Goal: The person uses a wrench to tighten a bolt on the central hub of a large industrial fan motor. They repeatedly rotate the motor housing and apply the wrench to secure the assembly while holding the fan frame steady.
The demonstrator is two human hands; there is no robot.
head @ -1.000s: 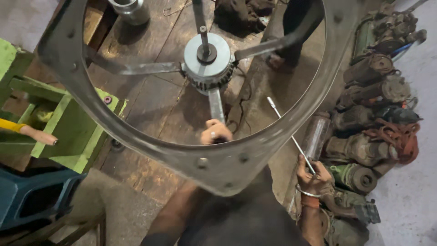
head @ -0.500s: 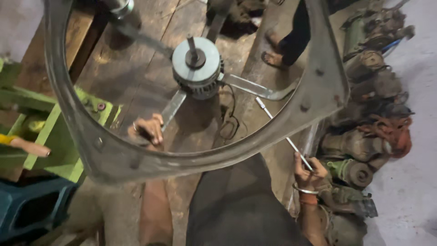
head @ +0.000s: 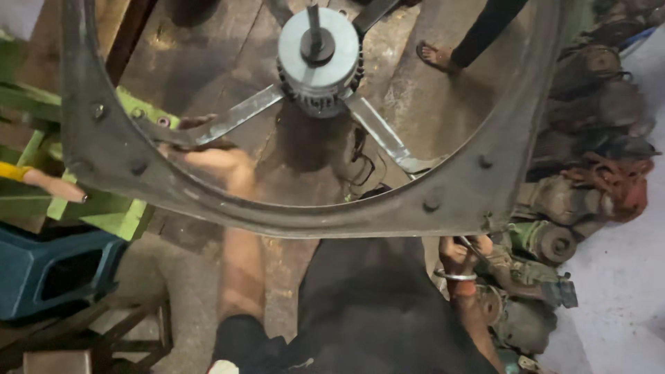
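Observation:
A big rusty metal ring frame fills the view, with a grey motor hub at its centre and flat spokes running out to the rim. My left hand grips the left spoke where it meets the ring. My right hand, with a bangle on the wrist, sits just below the ring's lower right edge. It is closed around a thin metal rod, most of which is hidden behind the ring.
Old motors are heaped along the right. Another person's sandalled foot stands beyond the hub. On the left are a green metal stand, a yellow-handled tool, a blue plastic crate and a wooden stool.
The frame has turned and come closer. My left hand moved from the bottom centre out to the left with the spoke. My right hand stayed low right, and the ring now covers its rod.

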